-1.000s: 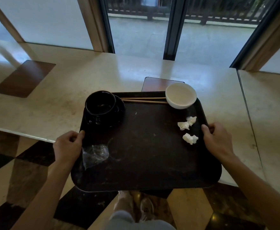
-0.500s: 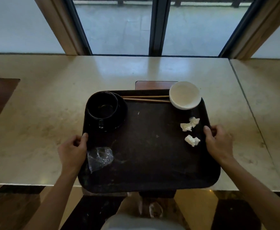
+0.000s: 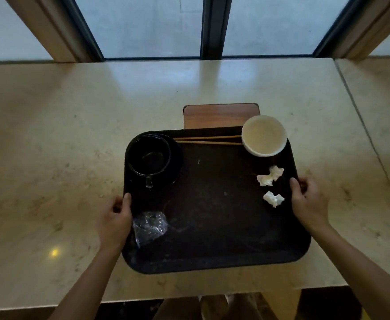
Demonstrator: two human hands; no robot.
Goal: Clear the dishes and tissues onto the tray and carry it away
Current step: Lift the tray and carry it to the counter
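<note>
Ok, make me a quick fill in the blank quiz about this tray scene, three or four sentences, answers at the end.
1. The white bowl sits at the tray's far ____ corner.
2. The chopsticks lie between the white bowl and the ____ cup.
3. Both hands, left and right, grip the ____ by its side edges.
4. The crumpled clear plastic lies beside the ____ hand.

Answers: right; black; tray; left

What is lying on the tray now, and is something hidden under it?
On the tray: a black cup on a saucer, chopsticks, a white bowl, tissues and a plastic wrapper. Underneath, only part of a wooden panel shows.
</note>
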